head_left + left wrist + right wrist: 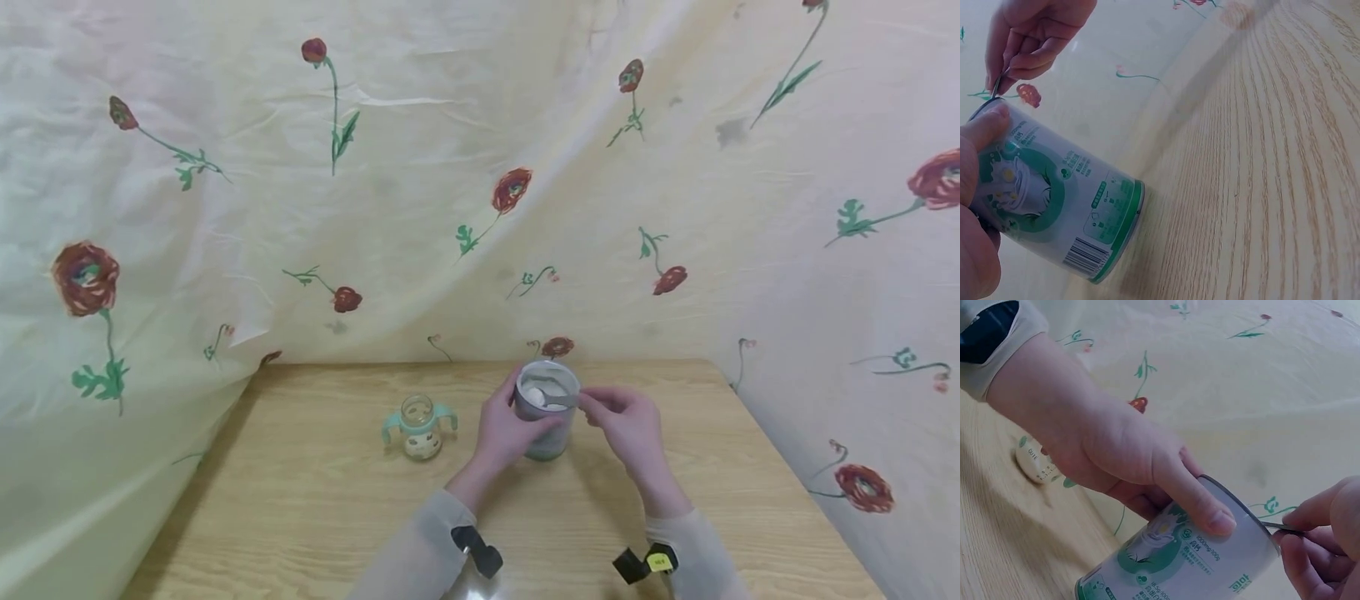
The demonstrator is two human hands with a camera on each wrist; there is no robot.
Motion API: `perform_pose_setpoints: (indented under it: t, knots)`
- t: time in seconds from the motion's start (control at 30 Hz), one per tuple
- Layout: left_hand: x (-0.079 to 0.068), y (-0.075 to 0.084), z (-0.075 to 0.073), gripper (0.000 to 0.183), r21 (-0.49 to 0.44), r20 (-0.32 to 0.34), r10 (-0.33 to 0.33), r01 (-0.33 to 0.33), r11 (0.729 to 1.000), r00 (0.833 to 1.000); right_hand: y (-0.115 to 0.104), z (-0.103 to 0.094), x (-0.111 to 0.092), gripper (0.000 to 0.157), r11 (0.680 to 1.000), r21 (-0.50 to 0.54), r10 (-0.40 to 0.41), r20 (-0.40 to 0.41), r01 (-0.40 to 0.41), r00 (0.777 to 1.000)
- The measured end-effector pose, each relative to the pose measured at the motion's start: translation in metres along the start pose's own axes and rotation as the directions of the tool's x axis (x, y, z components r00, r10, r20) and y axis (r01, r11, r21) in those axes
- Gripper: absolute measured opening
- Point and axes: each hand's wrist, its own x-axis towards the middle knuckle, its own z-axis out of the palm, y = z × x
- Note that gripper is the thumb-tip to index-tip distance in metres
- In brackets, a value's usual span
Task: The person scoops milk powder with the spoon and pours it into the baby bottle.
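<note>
Person's left hand [507,428] wraps the side of a can [549,443], thumb along the near face, just below the rim. Can sits toward the far side of a wood-grain table [322,508], mouth up; cannot tell whether its base bears fully on the wood. Green band at the base, barcode and printed label visible from the left wrist. Right hand [628,423] pinches the handle end of a spoon [558,401] between thumb and fingers at the can's right rim; spoon head lies within the mouth, beside white contents. Left of the can, apart: two-handled bottle [422,442], upright. Flowered cloth [405,217] hangs behind.
</note>
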Motion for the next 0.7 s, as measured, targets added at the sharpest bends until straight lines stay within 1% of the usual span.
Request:
perform_pose_setpoints:
  t: [0.23, 0.37, 0.53, 0.6, 0.7]
  knots:
    - [0.0004, -0.0013, -0.0007, 0.1, -0.022, -0.001, 0.026, -0.026, 0.999, 1.0, 0.0028, -0.0044, -0.0041, 0.049, 0.996, 0.054, 0.067, 0.061, -0.07, 0.996]
    - [0.0009, -0.0023, 0.0005, 0.101, -0.036, -0.003, 0.026, -0.026, 0.999, 1.0, 0.0026, -0.0061, -0.0062, 0.048, 0.995, 0.047, 0.085, 0.053, -0.087, 0.995]
    - [0.0013, -0.0035, -0.0001, 0.104, -0.041, -0.004, 0.012, -0.012, 0.999, 1.0, 0.0024, -0.006, -0.0053, 0.038, 0.996, 0.06, 0.074, -0.022, -0.073, 0.997]
    - [0.0018, -0.0041, 0.0003, 0.106, -0.042, -0.001, 0.002, -0.002, 0.999, 1.0, 0.0032, -0.0066, -0.0046, 0.035, 0.994, 0.082, 0.072, -0.061, -0.067, 0.995]
    - [0.0027, -0.0049, 0.0012, 0.112, -0.05, 0.001, -0.018, 0.018, 0.999, 1.0, 0.0046, -0.0078, -0.0042, 0.035, 0.99, 0.123, 0.076, -0.107, -0.063, 0.991]
